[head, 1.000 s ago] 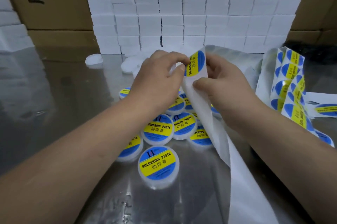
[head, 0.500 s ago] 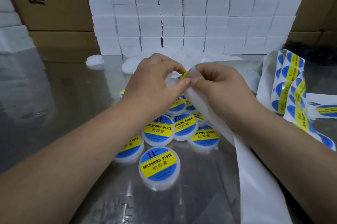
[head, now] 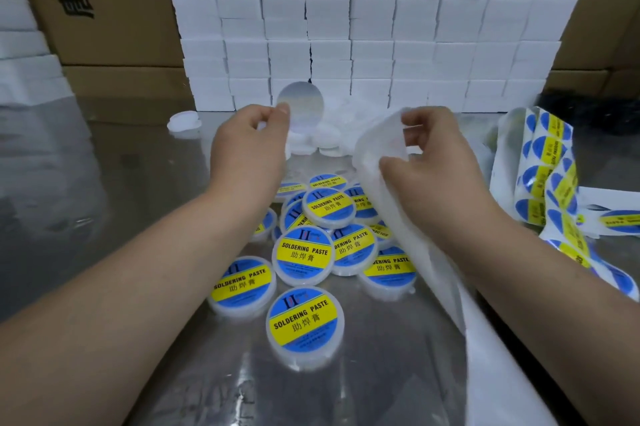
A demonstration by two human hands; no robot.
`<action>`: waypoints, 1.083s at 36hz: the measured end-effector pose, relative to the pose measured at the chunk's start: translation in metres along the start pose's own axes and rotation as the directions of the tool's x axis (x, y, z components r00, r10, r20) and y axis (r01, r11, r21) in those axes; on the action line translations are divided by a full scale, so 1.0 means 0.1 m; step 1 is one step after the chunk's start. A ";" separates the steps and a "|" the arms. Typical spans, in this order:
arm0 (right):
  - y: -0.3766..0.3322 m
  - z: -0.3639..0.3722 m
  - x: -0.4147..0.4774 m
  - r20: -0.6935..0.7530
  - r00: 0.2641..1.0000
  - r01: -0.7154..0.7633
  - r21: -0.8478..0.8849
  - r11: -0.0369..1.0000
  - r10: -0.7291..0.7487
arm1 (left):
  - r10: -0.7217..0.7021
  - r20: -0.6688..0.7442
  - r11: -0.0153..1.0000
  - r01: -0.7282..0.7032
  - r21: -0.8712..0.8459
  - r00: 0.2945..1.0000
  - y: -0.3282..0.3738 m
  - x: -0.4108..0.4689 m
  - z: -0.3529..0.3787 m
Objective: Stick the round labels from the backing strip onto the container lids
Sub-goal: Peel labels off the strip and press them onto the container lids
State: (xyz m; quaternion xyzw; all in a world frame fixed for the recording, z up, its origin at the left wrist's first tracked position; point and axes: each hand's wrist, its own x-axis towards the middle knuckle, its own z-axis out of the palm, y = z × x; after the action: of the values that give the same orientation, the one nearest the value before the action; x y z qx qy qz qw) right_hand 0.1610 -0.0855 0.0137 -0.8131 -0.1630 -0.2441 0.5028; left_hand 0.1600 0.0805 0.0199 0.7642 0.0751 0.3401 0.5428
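While your left grip (head: 247, 148) pinches a round label (head: 302, 106) by its edge, pale back side toward you, your right grip (head: 436, 158) clutches the white backing strip (head: 408, 228), which trails down past your right forearm. Label and strip are apart. Below your hands, blue-and-yellow labelled container lids (head: 304, 254) lie heaped on the shiny metal counter (head: 138, 183). Plain white lids (head: 325, 141) sit just beyond them.

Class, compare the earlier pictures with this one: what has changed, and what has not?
The left hand has peeled a round label off the backing strip and lifted it away leftward, pinched at its edge. The right hand still grips the strip. The labelled containers lie as before.
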 end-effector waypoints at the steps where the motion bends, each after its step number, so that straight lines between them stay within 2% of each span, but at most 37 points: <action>1: 0.01 -0.01 0.00 -0.031 0.999 -0.009 -0.004 1.000 0.009 | 0.024 0.016 1.000 -0.024 0.015 1.000 0.00 -0.02 0.00; 4: 0.02 -0.04 0.00 -0.113 0.993 0.009 -0.065 0.998 -0.017 | 0.120 0.067 0.989 -0.125 0.077 0.990 0.00 -0.08 0.02; 7: 0.01 -0.04 -0.03 -0.138 0.976 0.140 -0.183 0.973 -0.166 | 0.206 0.109 0.965 -0.220 0.144 0.972 -0.01 -0.12 0.02; 10: -0.04 -0.02 -0.03 -0.130 0.964 0.208 -0.164 0.964 -0.231 | 0.236 0.107 0.952 -0.252 0.174 0.966 -0.01 -0.14 0.02; 15: -0.04 -0.03 -0.02 0.005 1.000 0.024 -0.080 0.997 -0.023 | 0.239 0.088 0.957 -0.250 0.147 0.967 -0.02 -0.13 0.02; 20: -0.10 -0.03 -0.03 0.030 0.993 -0.119 0.142 0.983 0.116 | 0.266 0.104 0.944 -0.280 0.173 0.958 0.00 -0.15 0.03; 22: -0.09 -0.05 -0.02 0.042 0.986 -0.163 0.174 0.971 0.158 | 0.294 0.107 0.931 -0.310 0.192 0.950 0.01 -0.15 0.02; 32: -0.05 -0.06 0.02 -0.004 0.978 -0.203 0.215 0.955 0.209 | 0.410 0.176 0.855 -0.444 0.268 0.895 0.04 -0.18 0.01; 36: -0.02 -0.01 0.01 -0.015 0.985 -0.168 0.169 0.971 0.173 | 0.386 0.171 0.847 -0.421 0.325 0.907 -0.02 -0.15 0.05; 39: -0.02 -0.04 0.03 -0.062 0.984 -0.156 0.177 0.972 0.169 | 0.324 0.142 0.875 -0.353 0.330 0.935 -0.07 -0.09 0.05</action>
State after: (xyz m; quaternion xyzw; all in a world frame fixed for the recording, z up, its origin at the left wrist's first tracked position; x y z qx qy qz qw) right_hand 0.1617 -0.0882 0.0185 -0.7674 -0.0967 -0.2180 0.5952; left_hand 0.1583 0.0747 0.0092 0.8632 -0.0230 0.3790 0.3328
